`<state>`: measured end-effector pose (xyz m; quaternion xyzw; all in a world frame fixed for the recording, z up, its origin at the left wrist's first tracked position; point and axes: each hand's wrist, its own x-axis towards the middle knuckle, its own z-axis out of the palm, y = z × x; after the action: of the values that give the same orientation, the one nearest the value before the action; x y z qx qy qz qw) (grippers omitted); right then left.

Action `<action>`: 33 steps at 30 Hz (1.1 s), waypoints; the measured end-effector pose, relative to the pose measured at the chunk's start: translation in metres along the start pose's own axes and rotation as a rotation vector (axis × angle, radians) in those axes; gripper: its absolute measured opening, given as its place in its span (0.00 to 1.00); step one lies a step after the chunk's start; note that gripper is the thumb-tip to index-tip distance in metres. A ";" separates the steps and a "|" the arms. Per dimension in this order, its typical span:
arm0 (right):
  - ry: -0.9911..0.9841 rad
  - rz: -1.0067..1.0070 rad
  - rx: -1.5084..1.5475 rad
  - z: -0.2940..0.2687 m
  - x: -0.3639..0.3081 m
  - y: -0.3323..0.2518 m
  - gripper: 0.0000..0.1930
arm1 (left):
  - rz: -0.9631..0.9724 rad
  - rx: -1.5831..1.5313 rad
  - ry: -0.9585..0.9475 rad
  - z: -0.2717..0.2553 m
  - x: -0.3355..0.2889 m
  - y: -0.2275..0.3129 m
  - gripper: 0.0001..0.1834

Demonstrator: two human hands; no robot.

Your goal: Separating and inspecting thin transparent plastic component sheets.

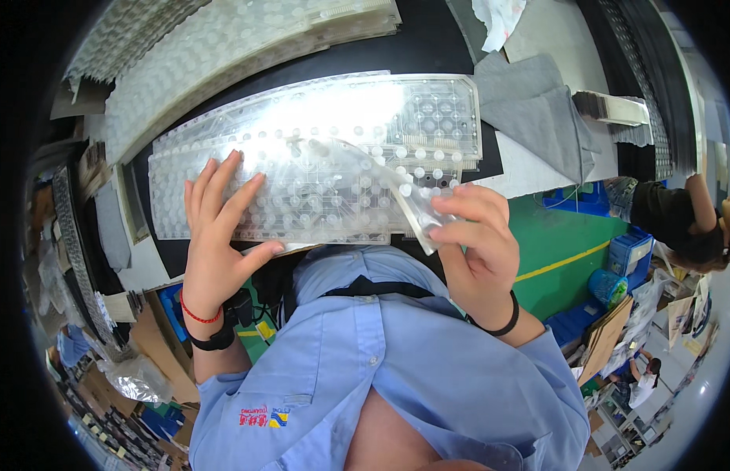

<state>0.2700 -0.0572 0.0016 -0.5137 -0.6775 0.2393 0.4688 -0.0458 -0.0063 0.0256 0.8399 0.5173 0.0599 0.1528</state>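
A transparent keyboard membrane sheet (302, 196) with round dots and fine circuit lines lies in front of me on the black work surface. My left hand (212, 228) rests on its left part, fingers spread, thumb near the front edge. At the sheet's right end, my right hand (482, 239) pinches the corner, and the film there is bent up and curled. Beneath and behind it lies another membrane sheet (439, 118), its right part uncovered. Strong glare hides some detail in the middle.
Tall stacks of membrane sheets (255, 59) stand at the back left. A grey cloth (529, 106) lies to the right, beside a small stack of thin pieces (612, 108). Blue crates (631, 250) sit on the green floor (549, 239). Another person (679, 216) is at the far right.
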 end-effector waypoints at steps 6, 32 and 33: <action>-0.097 0.013 0.026 -0.005 0.006 -0.007 0.14 | 0.001 -0.004 -0.019 -0.001 0.003 -0.002 0.43; -0.071 0.415 0.375 -0.009 0.079 0.023 0.37 | -0.416 0.097 0.237 -0.008 -0.023 -0.038 0.37; -0.042 0.399 0.065 -0.009 0.078 0.018 0.40 | -0.395 -0.005 0.290 -0.006 -0.026 -0.044 0.37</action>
<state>0.2839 0.0193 0.0213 -0.6173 -0.5637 0.3599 0.4143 -0.0964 -0.0101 0.0191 0.7048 0.6877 0.1501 0.0880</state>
